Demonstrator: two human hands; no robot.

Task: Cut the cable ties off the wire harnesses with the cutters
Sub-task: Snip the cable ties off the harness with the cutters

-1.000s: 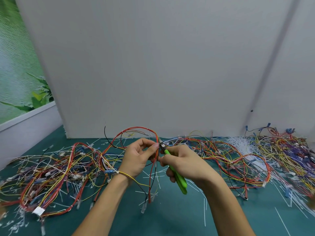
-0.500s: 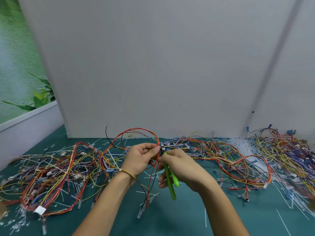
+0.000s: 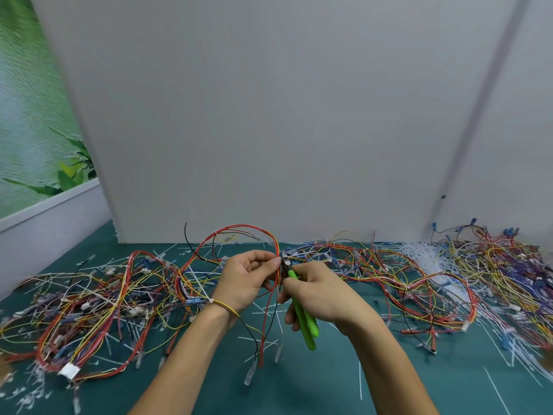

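My left hand [image 3: 248,280] pinches a red, yellow and black wire harness [image 3: 239,232] that loops up behind it and hangs down to the mat. My right hand [image 3: 317,292] grips green-handled cutters [image 3: 303,320], their jaws up against the harness right at my left thumb and fingertip. A small white cable tie seems to sit at that pinch point, mostly hidden by my fingers. One yellow wire lies across my left wrist.
Tangled harness piles cover the green mat [image 3: 329,384]: one at the left [image 3: 89,301], one behind my right hand [image 3: 389,274], one at the far right [image 3: 502,265]. White cut tie pieces [image 3: 425,256] are strewn about. A grey partition [image 3: 269,115] stands close behind.
The cutter handles swung from angled right to nearly vertical and spread slightly. Both hands stayed together at the same spot on the harness; the dangling wire ends shifted a little.
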